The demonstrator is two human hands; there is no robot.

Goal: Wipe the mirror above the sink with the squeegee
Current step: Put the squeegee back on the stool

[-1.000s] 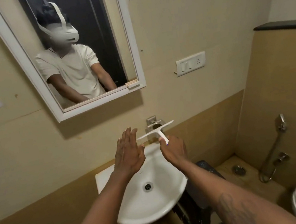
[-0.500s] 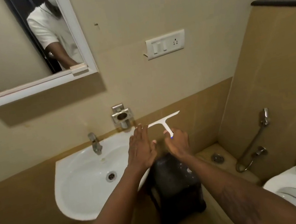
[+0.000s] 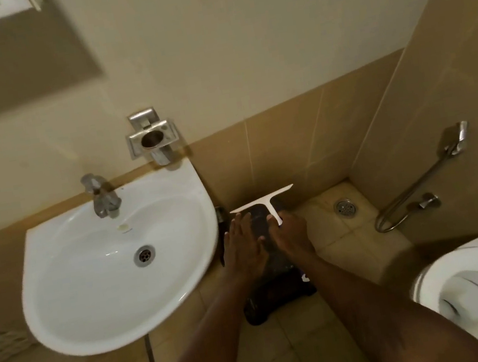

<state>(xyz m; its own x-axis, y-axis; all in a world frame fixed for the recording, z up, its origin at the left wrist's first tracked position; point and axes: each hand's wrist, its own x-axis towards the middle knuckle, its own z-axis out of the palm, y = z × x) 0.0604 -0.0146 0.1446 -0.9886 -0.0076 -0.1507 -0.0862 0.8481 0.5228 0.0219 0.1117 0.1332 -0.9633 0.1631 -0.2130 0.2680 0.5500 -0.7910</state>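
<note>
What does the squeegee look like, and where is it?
Find the white sink on the wall, then look just right of it, above a dark stool on the floor. There the right hand grips the squeegee by its handle. It is the only thin white T-shape, with a long straight blade across the top.

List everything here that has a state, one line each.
squeegee: held by its handle, blade level, above the dark stool
right hand: closed on the handle
left hand: open, flat, empty
tap: no water running
sink: empty
toilet: lid up
</note>
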